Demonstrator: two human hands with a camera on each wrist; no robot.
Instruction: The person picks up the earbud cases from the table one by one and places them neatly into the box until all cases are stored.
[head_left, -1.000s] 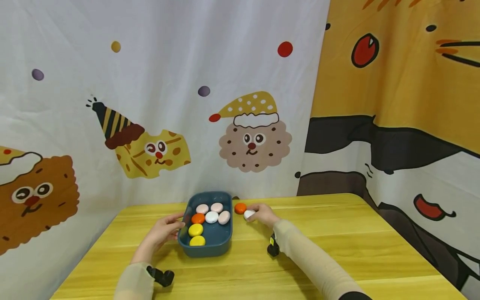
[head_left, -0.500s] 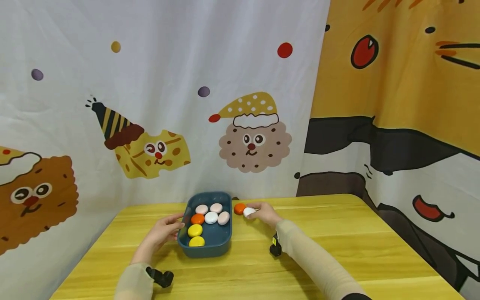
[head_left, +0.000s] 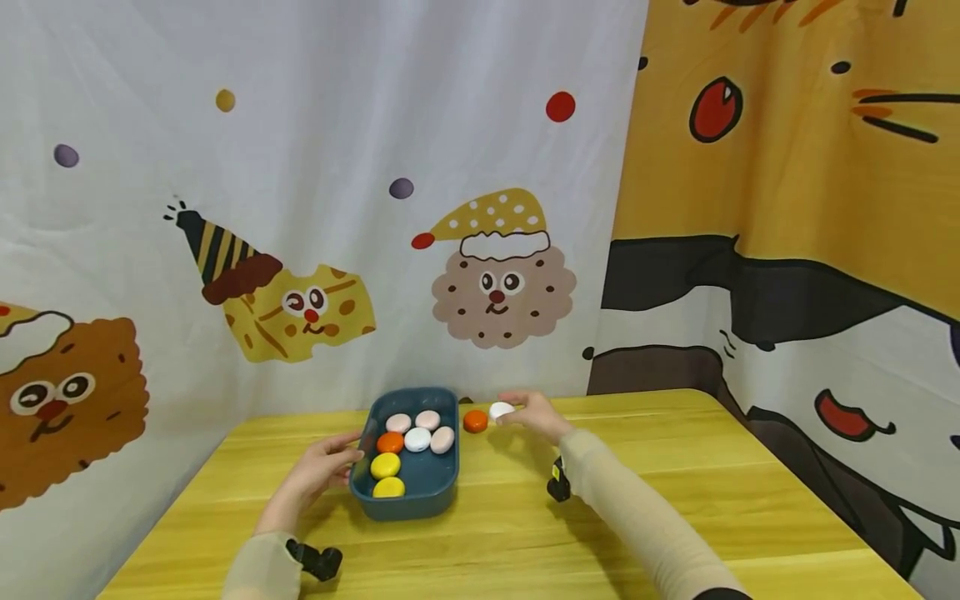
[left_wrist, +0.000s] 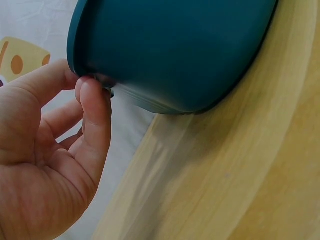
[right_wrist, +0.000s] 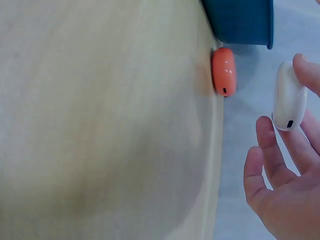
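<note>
My right hand (head_left: pixel 534 414) pinches a glossy white rounded disc (right_wrist: pixel 290 97) between thumb and fingers, off the table. A small dark slot shows on the disc's edge in the right wrist view. Just left of it, an orange disc (head_left: pixel 476 422) of the same kind lies on the table beside a dark blue-green bin (head_left: pixel 442 505). My left hand (head_left: pixel 318 468) holds the bin's left side; in the left wrist view, the thumb and index finger meet at the rim (left_wrist: pixel 72 45). Inside the bin lie several pink, white, orange and yellow discs (head_left: pixel 386 465).
The bin stands on a wooden table (head_left: pixel 510 542), near its back edge. Behind hangs a white curtain (head_left: pixel 315 125) printed with cartoon food. A yellow, black and white patterned cloth (head_left: pixel 750 200) covers the right side.
The white disc has risen from beside the orange disc and moved slightly back in my right hand. My left hand keeps its place at the bin. The head view has shifted a little.
</note>
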